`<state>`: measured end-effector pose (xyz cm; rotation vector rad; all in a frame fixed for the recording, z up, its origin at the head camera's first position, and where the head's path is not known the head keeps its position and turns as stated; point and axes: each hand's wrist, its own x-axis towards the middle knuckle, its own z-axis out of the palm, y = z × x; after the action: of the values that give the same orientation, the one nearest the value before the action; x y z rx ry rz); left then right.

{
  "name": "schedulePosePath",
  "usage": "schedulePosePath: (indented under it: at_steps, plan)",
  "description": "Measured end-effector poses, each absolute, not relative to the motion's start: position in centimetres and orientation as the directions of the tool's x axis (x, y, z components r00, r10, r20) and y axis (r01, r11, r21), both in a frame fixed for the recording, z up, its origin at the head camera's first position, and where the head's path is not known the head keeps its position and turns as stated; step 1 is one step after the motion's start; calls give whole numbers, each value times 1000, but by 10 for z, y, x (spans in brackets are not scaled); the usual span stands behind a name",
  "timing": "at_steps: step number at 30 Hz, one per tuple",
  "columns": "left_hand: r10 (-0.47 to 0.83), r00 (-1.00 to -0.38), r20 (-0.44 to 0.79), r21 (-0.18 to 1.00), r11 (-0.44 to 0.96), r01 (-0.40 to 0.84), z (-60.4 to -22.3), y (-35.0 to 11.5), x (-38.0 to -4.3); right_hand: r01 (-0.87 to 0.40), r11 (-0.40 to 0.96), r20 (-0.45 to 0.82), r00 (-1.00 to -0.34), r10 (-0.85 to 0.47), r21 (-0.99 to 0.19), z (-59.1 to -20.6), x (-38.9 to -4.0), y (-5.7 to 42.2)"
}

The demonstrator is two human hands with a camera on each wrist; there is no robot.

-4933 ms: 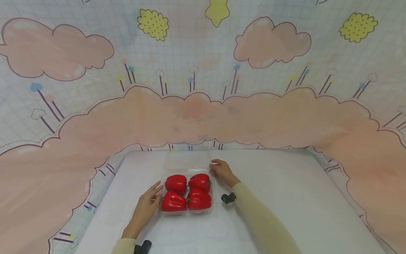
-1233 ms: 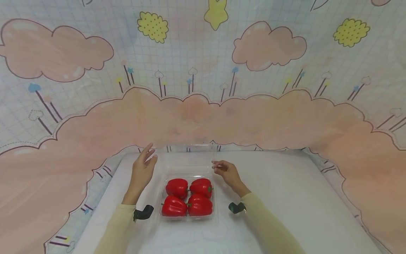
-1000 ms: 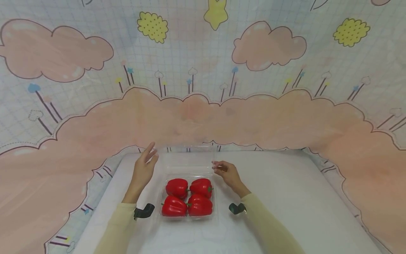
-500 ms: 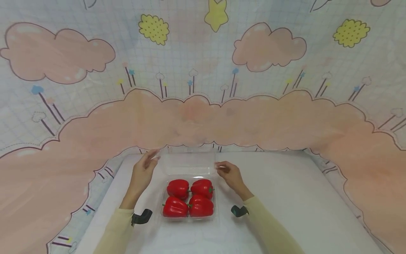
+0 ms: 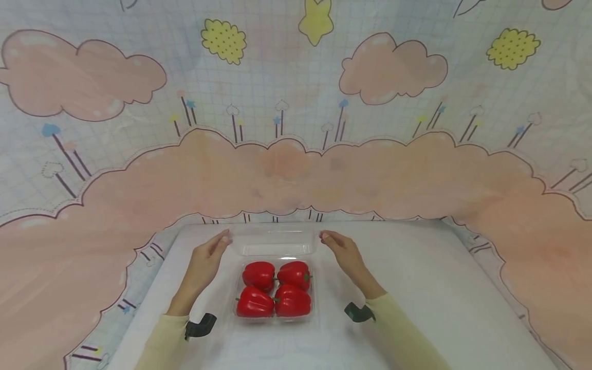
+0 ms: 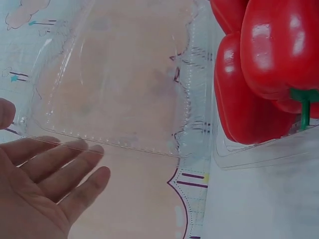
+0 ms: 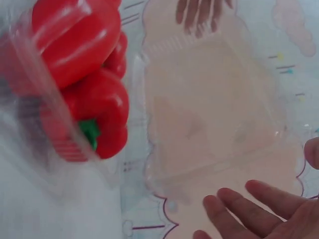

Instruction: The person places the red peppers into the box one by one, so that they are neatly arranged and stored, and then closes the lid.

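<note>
A clear plastic clamshell box point(image 5: 275, 319) stands on the white table, its hinged lid point(image 5: 273, 240) raised on the far side. Several red bell peppers point(image 5: 256, 301) with green stems fill its base. My left hand point(image 5: 203, 263) is at the lid's left edge; in the left wrist view its fingers point(image 6: 75, 172) are extended along that edge, the thumb apart. At the lid's right side is my right hand point(image 5: 346, 253). In the right wrist view its fingers point(image 7: 249, 214) are spread and fairly straight near the lid; contact is unclear.
White table surface point(image 5: 416, 288) extends to the right of the box. A cloth backdrop point(image 5: 296, 174) with printed clouds hangs behind the table's far edge. Dark wrist cameras point(image 5: 201, 325) are strapped to both wrists.
My left hand has gone from the box's near left side up to the lid's left edge. My right hand has shifted slightly right. Over the last second the lid's top edge has come lower.
</note>
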<state>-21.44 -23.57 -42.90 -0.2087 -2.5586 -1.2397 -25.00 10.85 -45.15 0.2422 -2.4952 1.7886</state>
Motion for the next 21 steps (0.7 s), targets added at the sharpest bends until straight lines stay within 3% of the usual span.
schedulePosePath:
  at_steps: [8, 21]
  plan:
    - [33, -958, 284, 724, 647, 237, -433, -238, -205, -61, 329, 5, -986, -169, -942, -441, -233, 106]
    - [87, -972, 217, 707, 673, 218, -434, -237, -191, -96, 462, 8, -982, -188, -882, -442, -215, 103]
